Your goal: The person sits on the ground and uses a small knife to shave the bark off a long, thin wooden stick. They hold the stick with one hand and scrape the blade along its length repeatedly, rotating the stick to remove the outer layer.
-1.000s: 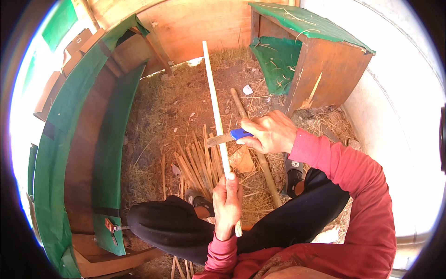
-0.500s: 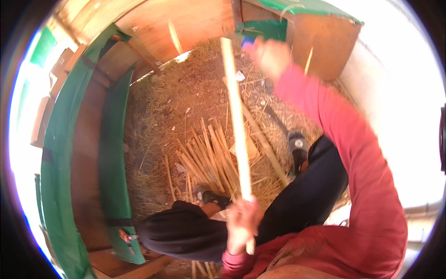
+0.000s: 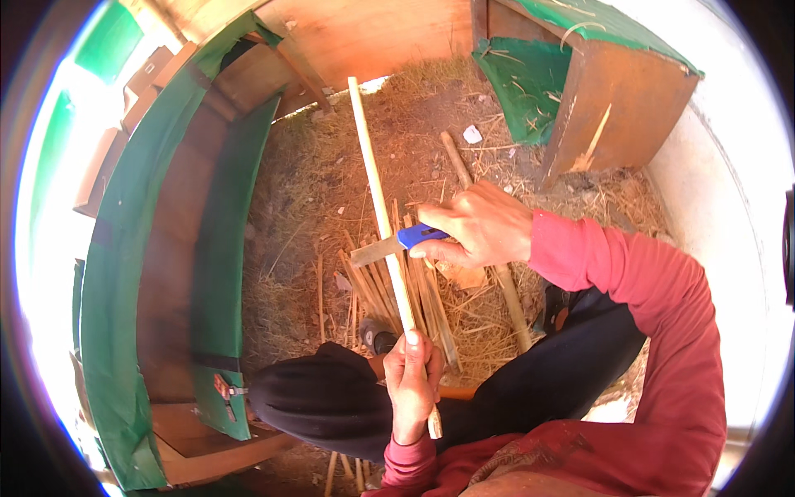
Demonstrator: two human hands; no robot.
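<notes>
My left hand (image 3: 415,377) is closed around the lower part of a long pale wooden stick (image 3: 374,178), whose short end sticks out below my fist. The stick slants up and away to the far left. In my right hand (image 3: 480,225) is a knife (image 3: 418,236) with a blue handle and a broad brownish blade. The blade points left and lies across the stick about midway along its length. Whether the edge bites into the wood cannot be made out. Beneath the stick, a pile of split wooden strips (image 3: 426,306) lies on the ground by my foot.
A longer, thicker pole (image 3: 505,298) lies right of the pile. On the left runs a wooden bench frame with green cloth (image 3: 116,273); an orange-handled tool (image 3: 228,388) rests on it. At far right stands a green-topped wooden box (image 3: 621,108). Straw covers the dirt floor.
My right hand has come down and nearer with the knife, from raised beyond the stick to its middle. The stick tilts further left at its far end; the left hand keeps its grip.
</notes>
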